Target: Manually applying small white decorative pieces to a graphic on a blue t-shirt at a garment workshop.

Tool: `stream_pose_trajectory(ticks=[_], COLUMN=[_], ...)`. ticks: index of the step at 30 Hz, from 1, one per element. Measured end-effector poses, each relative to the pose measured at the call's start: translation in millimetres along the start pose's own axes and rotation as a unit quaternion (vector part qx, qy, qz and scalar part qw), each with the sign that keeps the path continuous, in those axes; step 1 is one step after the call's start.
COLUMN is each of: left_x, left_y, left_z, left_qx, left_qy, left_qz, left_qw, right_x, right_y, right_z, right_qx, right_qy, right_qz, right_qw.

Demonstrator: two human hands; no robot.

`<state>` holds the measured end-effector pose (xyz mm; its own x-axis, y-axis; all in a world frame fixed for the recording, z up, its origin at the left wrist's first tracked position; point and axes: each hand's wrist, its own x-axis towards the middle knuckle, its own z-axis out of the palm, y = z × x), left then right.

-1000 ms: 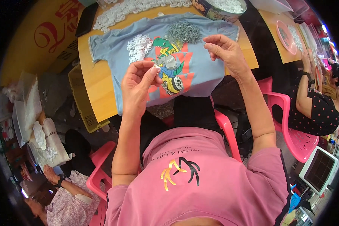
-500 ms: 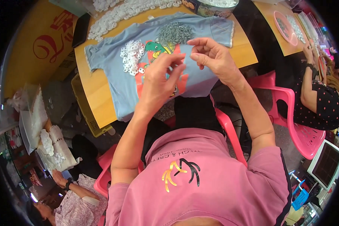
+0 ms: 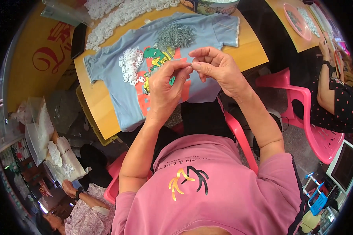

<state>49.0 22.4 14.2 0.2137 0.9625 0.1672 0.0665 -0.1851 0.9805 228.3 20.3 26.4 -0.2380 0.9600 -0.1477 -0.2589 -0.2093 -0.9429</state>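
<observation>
My left hand (image 3: 165, 90) and my right hand (image 3: 217, 69) meet fingertip to fingertip above a light blue T-shirt (image 3: 117, 94) with a dinosaur print, spread on a wooden table (image 3: 96, 103). Between the pinched fingers is a very small part, too small to make out. On the shirt lie a pile of small white plastic rings (image 3: 130, 64) to the left and a heap of small grey metal pieces (image 3: 175, 36) at the far side.
More white rings (image 3: 121, 13) lie along the table's far edge, next to a black phone (image 3: 78, 40) and a round tin (image 3: 213, 6). Pink plastic chairs (image 3: 321, 139) stand right. Another person (image 3: 335, 94) sits at a second table with a pink tray (image 3: 298, 19).
My hands have come together from apart, both moving toward the middle over the shirt, and the fingertips now touch.
</observation>
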Motion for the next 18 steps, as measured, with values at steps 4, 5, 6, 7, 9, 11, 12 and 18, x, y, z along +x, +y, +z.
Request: stream_pose_trajectory(ticks=[4, 5, 6, 7, 9, 11, 12, 18], left_x=[2, 3, 3, 3, 2, 1, 1, 2], left_y=[-6, -7, -6, -5, -4, -5, -6, -10], left_z=[4, 5, 7, 9, 11, 13, 13, 12], left_qx=[0.115, 0.152, 0.152, 0.151, 0.149, 0.12, 0.121, 0.09], left_qy=[0.033, 0.048, 0.047, 0.059, 0.069, 0.082, 0.081, 0.069], left_qz=[0.143, 0.187, 0.188, 0.177, 0.167, 0.124, 0.124, 0.066], left_qw=[0.983, 0.969, 0.969, 0.971, 0.972, 0.982, 0.982, 0.991], right_x=[-2, -2, -2, -3, -4, -4, -4, -2], right_y=[-1, -1, -1, 0, 1, 3, 5, 3], right_z=[-2, -2, -1, 1, 3, 5, 6, 7], right_qx=[0.026, 0.026, 0.044, 0.062, 0.055, 0.048, 0.03, -0.038], right_qy=[0.02, 0.021, 0.027, 0.032, 0.036, 0.038, 0.043, 0.061], right_qz=[0.049, 0.048, 0.047, 0.045, 0.027, 0.009, -0.019, -0.058], right_qw=[0.998, 0.998, 0.998, 0.997, 0.997, 0.998, 0.998, 0.996])
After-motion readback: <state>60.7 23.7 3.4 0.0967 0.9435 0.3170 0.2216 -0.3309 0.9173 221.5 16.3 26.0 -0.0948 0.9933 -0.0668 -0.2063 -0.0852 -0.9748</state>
